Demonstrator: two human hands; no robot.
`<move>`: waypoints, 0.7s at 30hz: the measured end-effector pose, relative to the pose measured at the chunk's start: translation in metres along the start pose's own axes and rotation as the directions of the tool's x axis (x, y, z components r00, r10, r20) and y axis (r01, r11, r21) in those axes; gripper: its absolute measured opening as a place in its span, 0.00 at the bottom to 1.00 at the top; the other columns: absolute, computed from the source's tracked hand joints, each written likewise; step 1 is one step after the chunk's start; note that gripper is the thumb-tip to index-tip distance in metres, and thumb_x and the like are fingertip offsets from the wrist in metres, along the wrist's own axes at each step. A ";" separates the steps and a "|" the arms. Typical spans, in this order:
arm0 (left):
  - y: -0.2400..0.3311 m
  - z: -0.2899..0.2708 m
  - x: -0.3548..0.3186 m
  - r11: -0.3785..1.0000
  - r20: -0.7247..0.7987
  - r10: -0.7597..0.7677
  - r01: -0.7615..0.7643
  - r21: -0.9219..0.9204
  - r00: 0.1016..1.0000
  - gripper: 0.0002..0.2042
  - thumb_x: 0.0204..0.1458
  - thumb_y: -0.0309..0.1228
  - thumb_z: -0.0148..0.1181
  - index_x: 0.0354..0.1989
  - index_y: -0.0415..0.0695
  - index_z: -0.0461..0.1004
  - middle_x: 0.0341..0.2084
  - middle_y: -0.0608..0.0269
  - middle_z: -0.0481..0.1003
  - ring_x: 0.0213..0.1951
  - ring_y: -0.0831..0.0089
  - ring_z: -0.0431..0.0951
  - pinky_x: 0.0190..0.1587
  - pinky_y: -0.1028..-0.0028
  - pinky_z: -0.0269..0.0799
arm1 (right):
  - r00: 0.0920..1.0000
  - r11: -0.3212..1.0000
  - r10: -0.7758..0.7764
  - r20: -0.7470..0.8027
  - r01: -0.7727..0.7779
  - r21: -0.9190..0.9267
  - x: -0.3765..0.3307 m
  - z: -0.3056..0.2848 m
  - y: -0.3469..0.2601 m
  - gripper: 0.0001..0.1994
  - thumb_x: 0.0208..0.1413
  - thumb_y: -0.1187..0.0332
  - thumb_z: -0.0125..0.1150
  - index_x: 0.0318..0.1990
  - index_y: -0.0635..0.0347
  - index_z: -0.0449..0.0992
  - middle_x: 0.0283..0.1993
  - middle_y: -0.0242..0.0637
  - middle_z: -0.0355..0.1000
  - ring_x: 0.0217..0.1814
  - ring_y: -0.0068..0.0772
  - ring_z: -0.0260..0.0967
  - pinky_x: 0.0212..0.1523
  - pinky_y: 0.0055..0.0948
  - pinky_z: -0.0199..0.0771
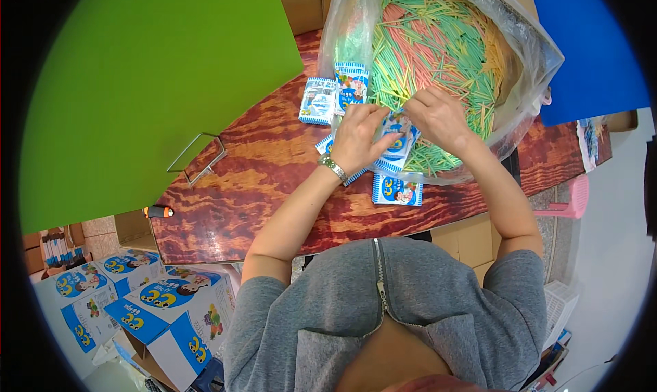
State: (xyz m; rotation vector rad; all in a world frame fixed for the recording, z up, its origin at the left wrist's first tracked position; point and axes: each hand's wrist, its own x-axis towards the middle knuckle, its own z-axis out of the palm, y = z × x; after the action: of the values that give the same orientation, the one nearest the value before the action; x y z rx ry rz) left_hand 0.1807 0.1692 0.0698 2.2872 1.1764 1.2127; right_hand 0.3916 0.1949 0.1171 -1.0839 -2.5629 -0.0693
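Across the wood-patterned tabletop (253, 159), a huge clear plastic bag (530, 50) gapes open, and it is loaded with thin sticks (438, 43): green, yellow, a broad streak of pink, all lying every which way! Down at the lower left, well apart from the bag, come the printed cartons (171, 293), white and blue, one showing brown cardboard near its lower edge.

Now to the hands, both at the near left part of the bag! Left hand (359, 135), watch (330, 163) on the wrist: fingers bent, thumb stretched out across the front of the held packet (391, 156), gripping it from the left. Right hand (438, 118): fingers curled in tight, pinching that same packet at its upper right. The fingertips nearly meet, and they cover the top edge, so whether it is open I cannot tell.

And the packet itself: small, flat, white and blue, striped along its bottom edge, tilted slightly, right in front of the sticks. Its mates are close by! A white packet (317, 101) and a bluer packet (351, 84) sit side by side beyond the left hand; a nearer packet (397, 189) lies by the bag's near edge; another packet (326, 144) peeks out from behind the left hand.
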 end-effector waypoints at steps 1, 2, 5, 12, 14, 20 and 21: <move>0.005 0.000 0.001 1.000 -0.036 -0.016 0.017 0.017 0.999 0.12 0.49 0.33 0.64 0.39 0.40 0.78 0.34 0.56 0.76 0.40 0.57 0.73 0.48 0.62 0.69 | 0.997 0.999 0.011 -0.070 -0.008 0.040 0.005 -0.006 -0.003 0.08 0.49 0.67 0.66 0.33 0.58 0.75 0.32 0.37 0.70 0.35 0.41 0.71 0.34 0.40 0.72; 0.004 0.000 0.002 1.000 -0.039 -0.008 0.009 0.018 0.999 0.12 0.49 0.33 0.64 0.39 0.40 0.78 0.34 0.56 0.76 0.40 0.57 0.73 0.48 0.62 0.69 | 0.990 0.997 0.023 -0.142 -0.012 0.076 0.009 -0.010 -0.004 0.08 0.50 0.67 0.66 0.34 0.59 0.75 0.33 0.37 0.71 0.36 0.41 0.72 0.35 0.38 0.73; -0.007 0.004 0.003 0.890 0.154 -0.290 0.325 -0.319 0.945 0.10 0.51 0.33 0.64 0.35 0.39 0.80 0.25 0.59 0.76 0.28 0.67 0.75 0.35 0.68 0.72 | 0.936 0.777 0.348 0.057 -0.322 0.540 0.010 -0.010 -0.009 0.10 0.51 0.65 0.66 0.36 0.61 0.76 0.33 0.40 0.72 0.35 0.39 0.72 0.33 0.36 0.71; -0.013 0.002 0.011 0.733 0.302 -0.470 0.557 -0.390 0.829 0.08 0.50 0.30 0.68 0.26 0.39 0.79 0.21 0.72 0.77 0.24 0.89 0.69 0.25 0.82 0.65 | 0.958 0.771 0.259 0.122 -0.281 0.571 0.023 -0.014 -0.006 0.12 0.55 0.62 0.63 0.35 0.64 0.74 0.23 0.46 0.71 0.24 0.44 0.68 0.28 0.34 0.69; -0.022 0.007 0.008 0.725 0.279 -0.472 0.549 -0.417 0.836 0.08 0.48 0.30 0.71 0.24 0.40 0.78 0.21 0.73 0.76 0.24 0.90 0.68 0.24 0.83 0.63 | 0.961 0.705 0.198 0.193 -0.277 0.653 0.028 -0.011 0.004 0.10 0.56 0.65 0.62 0.38 0.63 0.74 0.26 0.44 0.72 0.26 0.39 0.69 0.31 0.31 0.69; -0.027 0.008 0.003 0.649 0.238 -0.484 0.528 -0.548 0.842 0.08 0.50 0.30 0.69 0.27 0.39 0.77 0.22 0.73 0.75 0.24 0.89 0.67 0.24 0.83 0.62 | 0.889 0.762 0.385 0.249 -0.458 0.458 0.080 0.018 0.072 0.14 0.56 0.65 0.57 0.46 0.64 0.73 0.39 0.47 0.76 0.37 0.42 0.74 0.40 0.34 0.73; -0.022 0.004 0.007 0.666 0.249 -0.476 0.531 -0.524 0.843 0.08 0.51 0.30 0.68 0.28 0.39 0.77 0.22 0.73 0.75 0.24 0.89 0.66 0.25 0.83 0.62 | 0.879 0.863 0.413 0.239 -0.462 0.205 0.092 0.022 0.078 0.17 0.55 0.63 0.57 0.47 0.66 0.72 0.43 0.49 0.76 0.41 0.47 0.75 0.42 0.38 0.74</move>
State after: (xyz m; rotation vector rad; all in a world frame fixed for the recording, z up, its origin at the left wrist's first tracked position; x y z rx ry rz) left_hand 0.1746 0.1893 0.0584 1.4117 1.1049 1.0374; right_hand 0.3807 0.3172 0.1207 -1.5990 -2.3183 0.4906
